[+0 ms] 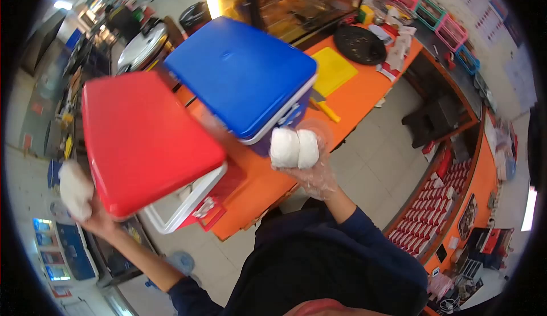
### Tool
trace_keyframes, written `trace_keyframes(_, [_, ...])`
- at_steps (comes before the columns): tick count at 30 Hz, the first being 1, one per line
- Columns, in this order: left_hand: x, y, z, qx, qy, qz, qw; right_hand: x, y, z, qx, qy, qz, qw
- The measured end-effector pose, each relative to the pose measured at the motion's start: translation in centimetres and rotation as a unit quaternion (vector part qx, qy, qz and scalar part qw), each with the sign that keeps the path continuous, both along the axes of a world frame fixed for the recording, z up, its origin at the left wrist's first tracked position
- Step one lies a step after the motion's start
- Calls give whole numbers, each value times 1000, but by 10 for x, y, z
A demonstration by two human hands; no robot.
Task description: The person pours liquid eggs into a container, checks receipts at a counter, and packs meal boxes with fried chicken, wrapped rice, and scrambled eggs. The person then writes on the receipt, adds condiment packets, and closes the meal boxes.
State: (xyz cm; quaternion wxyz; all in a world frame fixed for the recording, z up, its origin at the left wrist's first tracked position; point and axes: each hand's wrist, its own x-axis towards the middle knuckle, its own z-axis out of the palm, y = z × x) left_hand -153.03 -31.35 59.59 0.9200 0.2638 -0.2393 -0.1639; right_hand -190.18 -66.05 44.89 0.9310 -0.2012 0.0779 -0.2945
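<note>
Watching from afar, I had the right hand (pixel 313 175), in clear plastic, gripping two rounded white bundles (pixel 294 148) over the near edge of the orange worktop (pixel 262 175). My left hand (pixel 101 220) gripped a blurred white mass (pixel 77 191) beside the tilted red plastic lid (pixel 148 145); I couldn't tell whether it also bore the lid. The red-and-white cooler box (pixel 196 199) stood by the near left corner. I judged this as handling bundles at the uncovered box; the next move called for keeping the lid clear of its rim

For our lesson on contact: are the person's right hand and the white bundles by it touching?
Touching. The head view shows the right hand, in clear plastic, cradling the white bundles with no gap.
</note>
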Motion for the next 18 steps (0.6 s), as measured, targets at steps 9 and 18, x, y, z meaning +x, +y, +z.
trace_keyframes(9, [-39,43,-53,259,-134,391,873,-198,-146,-27,92,-32,-95,991])
trace_keyframes(18, [-276,-244,-143,286,16,58,956,-342,-245,-79,145,-98,-170,970])
